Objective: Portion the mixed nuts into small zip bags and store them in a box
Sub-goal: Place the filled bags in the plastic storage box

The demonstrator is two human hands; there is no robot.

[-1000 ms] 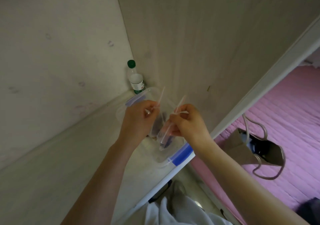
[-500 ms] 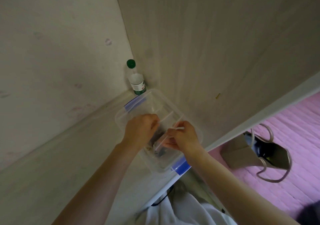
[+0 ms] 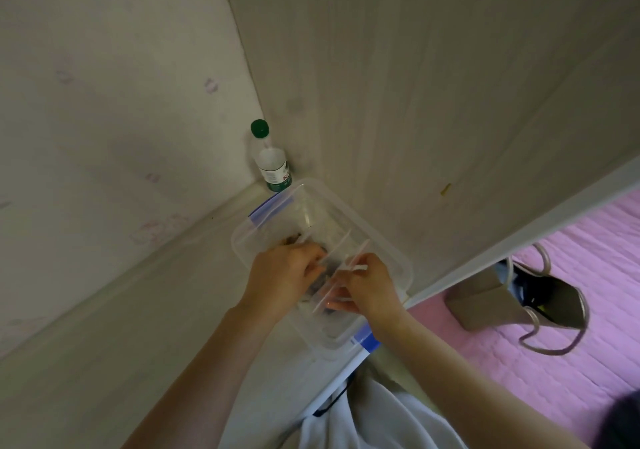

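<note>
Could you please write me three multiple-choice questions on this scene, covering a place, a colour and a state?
1. Where does the bottle stand? A. In the corner behind the box. B. On the floor. C. Inside the box.
2. What colour is the bottle's cap? A. Red. B. Green. C. White.
3. How is the box? A. Lidded and clipped. B. Upside down. C. Open, hands inside.
Answers: 1 A, it stands where the walls meet; 2 B, plainly green; 3 C, the left hand and right hand hold zip bags within its open rim.
</note>
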